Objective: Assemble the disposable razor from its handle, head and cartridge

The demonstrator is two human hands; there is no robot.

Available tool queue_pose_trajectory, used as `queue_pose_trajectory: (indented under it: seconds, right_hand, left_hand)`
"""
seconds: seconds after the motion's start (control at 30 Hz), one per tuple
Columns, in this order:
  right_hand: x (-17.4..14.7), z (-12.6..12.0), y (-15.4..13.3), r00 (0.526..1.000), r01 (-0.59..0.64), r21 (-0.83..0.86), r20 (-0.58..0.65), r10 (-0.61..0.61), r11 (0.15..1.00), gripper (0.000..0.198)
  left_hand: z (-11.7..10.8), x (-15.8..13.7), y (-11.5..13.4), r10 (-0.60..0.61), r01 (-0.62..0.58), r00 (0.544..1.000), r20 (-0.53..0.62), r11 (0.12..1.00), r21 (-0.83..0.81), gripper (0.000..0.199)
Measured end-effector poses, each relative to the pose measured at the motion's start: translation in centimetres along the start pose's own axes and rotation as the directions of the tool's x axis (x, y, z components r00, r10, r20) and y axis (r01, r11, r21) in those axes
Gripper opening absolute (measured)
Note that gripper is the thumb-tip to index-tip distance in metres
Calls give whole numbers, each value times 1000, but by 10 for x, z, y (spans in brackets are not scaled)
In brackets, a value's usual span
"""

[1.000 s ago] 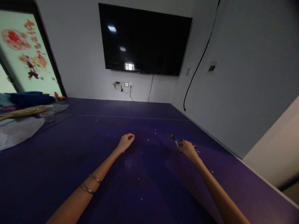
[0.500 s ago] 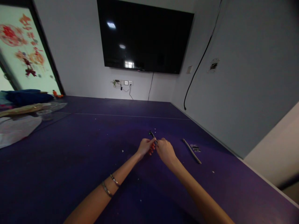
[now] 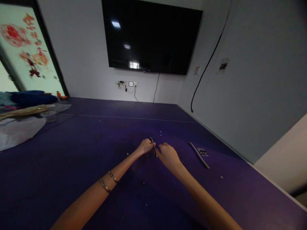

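Observation:
My left hand [image 3: 145, 146] is closed around a slim dark tool with a small angled head [image 3: 150, 139]. The head pokes out above the fingers, and a thin shaft slants down below them toward the surface. The tool's exact kind is too small to make out. Just right of the shaft is my right hand [image 3: 169, 157], its thumb and fingers slightly apart and bent. The thumb tip is close to the shaft; whether it touches cannot be seen. Further right, a pale bent tube or stick [image 3: 199, 156] lies on the purple surface [image 3: 96, 159].
A dark printed patch [image 3: 203, 152] is beside the pale tube. Small white scraps dot the surface. Plastic bags [image 3: 22, 129] and blue cloth [image 3: 33, 98] are piled at far left. A black cable [image 3: 206, 62] hangs down the right wall. A television [image 3: 151, 35] is mounted ahead above sockets.
My right hand has come off the tool and its fingers have loosened. My left hand has shifted slightly left with the tool, whose lower shaft now shows. The view has turned slightly left.

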State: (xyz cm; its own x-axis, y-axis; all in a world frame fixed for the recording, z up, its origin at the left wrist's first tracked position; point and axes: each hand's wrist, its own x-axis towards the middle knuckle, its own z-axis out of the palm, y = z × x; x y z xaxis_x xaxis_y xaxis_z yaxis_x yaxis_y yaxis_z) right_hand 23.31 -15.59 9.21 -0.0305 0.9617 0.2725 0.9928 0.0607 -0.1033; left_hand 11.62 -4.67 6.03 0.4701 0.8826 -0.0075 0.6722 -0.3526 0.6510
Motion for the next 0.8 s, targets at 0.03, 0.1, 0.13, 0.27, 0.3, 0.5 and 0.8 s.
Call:
queue_pose_trajectory:
  seconds: [0.03, 0.1, 0.13, 0.27, 0.3, 0.5, 0.8]
  right_hand:
    - [-2, -1, 6, 1000, -10, 10, -2, 10, 1000, 30]
    - [-6, -3, 23, 999, -43, 27, 15, 43, 999, 30]
    - [-8, -2, 33, 998, -64, 33, 30, 63, 997, 30]
    - [-17, 0, 82, 986, -153, 11, 74, 151, 988, 29]
    - [-20, 1, 95, 981, -176, -4, 82, 175, 984, 29]
    - [-34, -6, 157, 924, -361, -117, 90, 372, 925, 29]
    - [-40, 0, 211, 882, -350, -231, 245, 402, 908, 36]
  left_hand:
    - [-5, 2, -4, -11, 11, 1000, 5, 1000, 26, 40]
    - [-15, 5, -12, -25, 24, 1000, 16, 997, 74, 32]
    - [-19, 6, -16, -30, 27, 999, 22, 994, 102, 29]
    - [-30, 8, -31, -40, 32, 999, 35, 977, 211, 23]
    - [-30, 8, -33, -42, 32, 998, 38, 971, 237, 23]
    - [-22, 11, -40, -81, 57, 995, 53, 930, 363, 26]
    - [-18, 1, -33, -144, 108, 989, 41, 873, 475, 36]
